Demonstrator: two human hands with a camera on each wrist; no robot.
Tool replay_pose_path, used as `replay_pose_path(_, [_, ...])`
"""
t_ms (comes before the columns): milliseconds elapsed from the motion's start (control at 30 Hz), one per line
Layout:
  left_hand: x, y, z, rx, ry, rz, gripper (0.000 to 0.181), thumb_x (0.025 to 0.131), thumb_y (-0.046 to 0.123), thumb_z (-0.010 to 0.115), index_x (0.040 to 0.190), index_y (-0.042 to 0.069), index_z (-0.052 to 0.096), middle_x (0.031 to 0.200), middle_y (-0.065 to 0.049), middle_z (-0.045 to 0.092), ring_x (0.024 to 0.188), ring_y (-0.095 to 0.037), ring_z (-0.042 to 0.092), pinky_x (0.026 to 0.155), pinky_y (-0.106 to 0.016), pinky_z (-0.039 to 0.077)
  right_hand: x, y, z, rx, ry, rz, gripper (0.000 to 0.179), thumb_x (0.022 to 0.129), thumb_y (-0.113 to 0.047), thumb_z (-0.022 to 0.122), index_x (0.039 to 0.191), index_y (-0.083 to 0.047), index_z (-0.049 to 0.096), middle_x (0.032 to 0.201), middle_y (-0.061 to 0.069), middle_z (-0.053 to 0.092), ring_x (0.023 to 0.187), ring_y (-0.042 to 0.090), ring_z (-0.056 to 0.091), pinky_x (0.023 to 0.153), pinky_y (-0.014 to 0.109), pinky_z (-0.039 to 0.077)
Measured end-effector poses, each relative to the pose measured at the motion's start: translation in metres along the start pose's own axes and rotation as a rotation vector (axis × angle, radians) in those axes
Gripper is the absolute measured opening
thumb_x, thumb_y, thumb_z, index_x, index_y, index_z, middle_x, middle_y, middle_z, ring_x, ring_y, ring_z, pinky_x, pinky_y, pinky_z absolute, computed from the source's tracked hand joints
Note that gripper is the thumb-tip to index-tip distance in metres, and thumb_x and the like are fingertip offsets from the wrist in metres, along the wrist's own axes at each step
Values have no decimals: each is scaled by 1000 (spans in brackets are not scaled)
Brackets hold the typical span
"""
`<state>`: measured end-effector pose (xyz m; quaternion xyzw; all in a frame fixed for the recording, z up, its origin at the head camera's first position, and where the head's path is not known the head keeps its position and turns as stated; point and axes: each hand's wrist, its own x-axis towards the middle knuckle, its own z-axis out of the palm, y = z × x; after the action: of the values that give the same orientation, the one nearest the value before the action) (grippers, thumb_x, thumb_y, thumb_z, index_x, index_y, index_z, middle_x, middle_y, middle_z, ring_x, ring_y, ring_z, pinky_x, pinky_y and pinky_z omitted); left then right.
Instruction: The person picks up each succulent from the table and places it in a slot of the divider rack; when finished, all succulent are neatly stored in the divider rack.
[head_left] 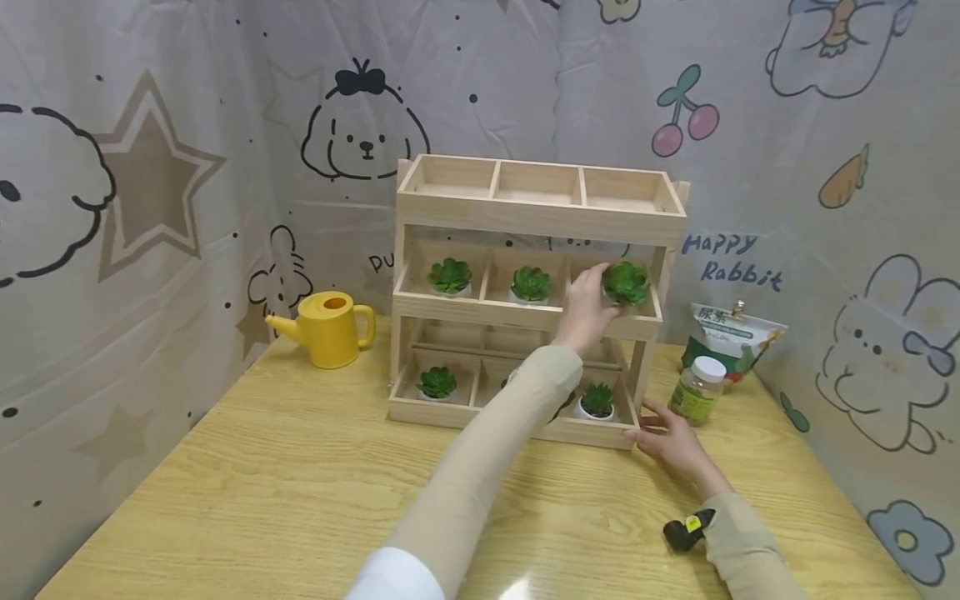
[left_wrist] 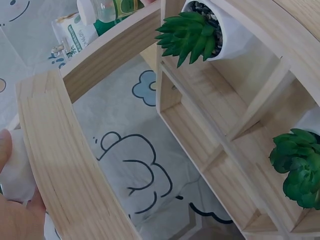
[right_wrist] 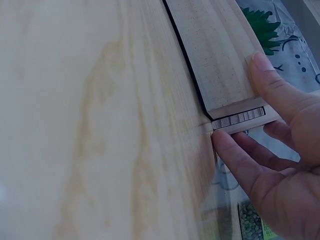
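Observation:
A three-tier wooden planter shelf (head_left: pixel 540 312) stands on the table. My left hand (head_left: pixel 588 308) grips a potted succulent (head_left: pixel 626 283) at the right compartment of the middle tier; its white pot (left_wrist: pixel 17 165) shows between thumb and fingers in the left wrist view. Two more succulents sit in that tier, at left (head_left: pixel 450 276) and centre (head_left: pixel 531 285). Below, one succulent (head_left: pixel 437 382) is at the left and another (head_left: pixel 597 402) at the right; my forearm hides most of the middle. My right hand (head_left: pixel 671 437) pinches the shelf's lower front right corner (right_wrist: pixel 240 117), thumb on the front board.
A yellow watering can (head_left: pixel 328 329) stands left of the shelf. To the right are a white-lidded jar (head_left: pixel 697 392) and a clipped bag (head_left: pixel 738 333). The top tier (head_left: pixel 540 212) holds nothing in its three compartments. Printed curtains (head_left: pixel 487 83) hang behind the table.

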<state>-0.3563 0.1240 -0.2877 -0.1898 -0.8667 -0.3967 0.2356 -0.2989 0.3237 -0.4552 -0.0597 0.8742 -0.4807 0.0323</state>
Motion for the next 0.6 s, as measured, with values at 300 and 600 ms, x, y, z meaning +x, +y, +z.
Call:
replay_pose_path(300, [1,-7,6,62,-19,30,65,79,20,78,136,10,48,135,-4,55,125,-16,52,104,-21,41,0,1,0,34,-5,10,82,88,-26,70,149,3,24,136,37,44,122,45,49,82,29,56])
replay_pose_path(600, [4,-8,7,108,-61,12,64,82,25,74,138,12,46,137,-2,55,124,-14,53,103,-20,41,0,-2,0,31,-16,18,83,88,-28,69,149,4,22,137,37,42,124,47,47,83,29,56])
